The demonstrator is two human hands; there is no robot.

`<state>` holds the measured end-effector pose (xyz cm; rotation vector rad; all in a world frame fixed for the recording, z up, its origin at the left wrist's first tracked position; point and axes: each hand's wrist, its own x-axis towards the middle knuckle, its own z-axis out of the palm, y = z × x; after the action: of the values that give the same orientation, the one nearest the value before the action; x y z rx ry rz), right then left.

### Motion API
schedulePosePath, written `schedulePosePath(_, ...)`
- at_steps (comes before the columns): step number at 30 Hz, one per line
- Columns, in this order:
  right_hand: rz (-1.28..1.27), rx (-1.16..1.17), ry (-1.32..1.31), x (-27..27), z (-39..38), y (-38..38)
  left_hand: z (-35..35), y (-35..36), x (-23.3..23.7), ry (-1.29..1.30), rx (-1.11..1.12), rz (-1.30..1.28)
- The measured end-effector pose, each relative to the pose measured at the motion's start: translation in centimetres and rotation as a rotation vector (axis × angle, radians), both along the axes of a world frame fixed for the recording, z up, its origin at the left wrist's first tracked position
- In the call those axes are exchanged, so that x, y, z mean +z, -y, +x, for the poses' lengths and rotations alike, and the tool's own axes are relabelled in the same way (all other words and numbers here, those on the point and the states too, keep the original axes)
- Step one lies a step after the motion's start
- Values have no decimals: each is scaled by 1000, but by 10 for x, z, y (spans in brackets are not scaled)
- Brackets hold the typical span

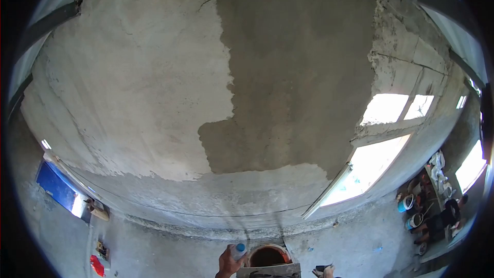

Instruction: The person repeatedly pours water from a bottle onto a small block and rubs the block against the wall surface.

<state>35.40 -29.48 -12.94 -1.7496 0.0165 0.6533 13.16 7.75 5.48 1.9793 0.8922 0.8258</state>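
Note:
My left hand [229,263], at the bottom middle, is closed round a clear plastic bottle [236,253] with a blue cap. Just right of it stands a round tub [289,257] with a reddish-brown inside. In front of the tub lies a grey board [268,272], cut off by the lower edge of the view. My right hand [327,272] is farther right at the same edge, its fingers bent round a small dark tool [322,267] whose kind I cannot make out. Ahead rises a tall wall [154,82] with a darker, wet-looking patch of plaster [298,72].
A window opening [368,170] is on the right of the wall. Near the far right, a person [443,220] is beside several buckets [406,204]. A blue door [57,185] and a red object [96,265] are at the left. Concrete floor [164,249] runs along the wall's foot.

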Motion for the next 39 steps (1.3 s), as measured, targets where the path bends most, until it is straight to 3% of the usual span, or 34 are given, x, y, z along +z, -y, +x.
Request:
schedulePosePath(1,-381,315,637,-13,-5,13,9,-1,30,-142,-90,257)
schedulePosePath(3,171,-719,-663,-104,20,8,15,-4,42,-192,-145,254)
schedulePosePath(5,242,-609,-600,-66,16,-22,23,-5,46,-233,-171,224)
schedulePosePath(6,62,-442,-505,-31,24,-54,28,0,56,-262,-125,177)
schedulePosePath(7,-9,-345,-444,45,23,-88,28,3,55,-263,-127,176)
schedulePosePath(8,45,-240,-494,18,37,-95,28,4,53,-205,-109,184)
schedulePosePath(9,77,-142,-375,54,41,-123,27,5,51,-148,-92,190)
schedulePosePath(10,79,-93,-337,50,55,-144,25,6,47,-147,-92,187)
schedulePosePath(11,65,-7,-126,49,71,-167,22,6,42,-148,-97,189)
schedulePosePath(12,-44,114,-12,94,84,-197,17,7,38,-149,-100,191)
schedulePosePath(14,33,162,135,158,123,-258,11,12,43,-141,-69,173)
schedulePosePath(15,238,167,100,212,141,-287,10,12,45,-139,-44,145)
schedulePosePath(16,450,211,373,243,166,-316,7,12,44,-163,-18,107)
schedulePosePath(17,100,184,631,280,201,-351,3,13,44,-161,-20,109)
schedulePosePath(18,290,211,919,351,218,-371,0,13,45,-126,19,158)
schedulePosePath(19,442,15,1214,411,239,-396,-2,12,44,-91,59,209)
schedulePosePath(20,341,-97,1208,500,229,-402,-8,12,38,-89,59,212)
schedulePosePath(21,376,-201,1429,561,236,-414,-16,13,29,-142,120,125)
schedulePosePath(23,611,-327,1763,659,247,-439,-22,9,24,-196,183,45)
schedulePosePath(25,642,-322,1898,720,253,-467,-23,7,28,-249,276,-102)
schedulePosePath(26,618,-287,1964,735,255,-479,-25,6,25,-251,278,-101)
schedulePosePath(28,497,-263,1990,733,265,-509,-25,3,18,-187,345,167)
schedulePosePath(29,373,-240,2012,726,269,-522,-23,4,19,-185,346,166)
schedulePosePath(31,246,-278,2298,683,269,-533,-24,6,24,-146,348,97)
schedulePosePath(32,285,-128,2201,653,265,-535,-28,8,26,-149,346,96)
schedulePosePath(33,323,18,2104,636,261,-536,-29,9,26,-152,344,-71)
schedulePosePath(34,322,19,2110,636,260,-533,-27,9,26,-154,340,-237)
schedulePosePath(36,517,-126,1931,642,252,-521,-28,13,25,-164,332,-196)
schedulePosePath(38,561,-320,1692,692,252,-505,-29,16,24,-184,325,-157)
schedulePosePath(39,659,-390,1723,718,255,-500,-27,16,23,-155,325,-78)
